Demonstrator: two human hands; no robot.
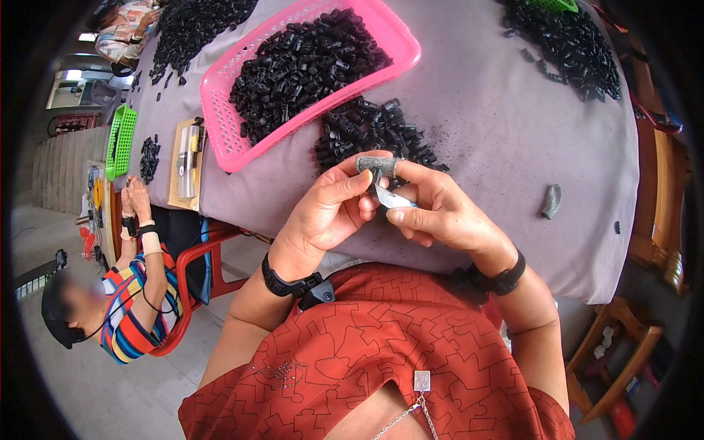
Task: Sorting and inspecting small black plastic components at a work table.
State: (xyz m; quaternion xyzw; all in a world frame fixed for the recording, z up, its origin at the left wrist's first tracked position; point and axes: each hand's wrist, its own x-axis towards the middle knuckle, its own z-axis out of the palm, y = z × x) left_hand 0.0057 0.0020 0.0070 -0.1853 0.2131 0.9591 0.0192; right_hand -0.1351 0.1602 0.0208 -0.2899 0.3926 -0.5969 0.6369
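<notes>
In the head view, the left hand and the right hand meet just above the near edge of the desk, which is covered in a grey cloth. The left hand's fingers are pressed together in a pinch on a small black plastic part, whose shape is mostly hidden between the fingertips; the forefinger wears a grey fabric finger cot. The right hand closes around a small knife, its pale blade lying under the thumb and pointing toward the left hand, touching or almost touching the part. Just beyond both hands lies a loose heap of black plastic parts, and beyond that, slightly toward the left hand's side, a pink perforated basket holds many more. Well out past the right hand a spare grey finger cot lies on the cloth, with another spread of black parts farther off. Far out on the left side another person sits at the desk's end, near a green basket. The part looks light, stiff and smooth, so it may slip or flick away; it is best held by its sides between thumb and covered forefinger, leaving the edge toward the blade free.
</notes>
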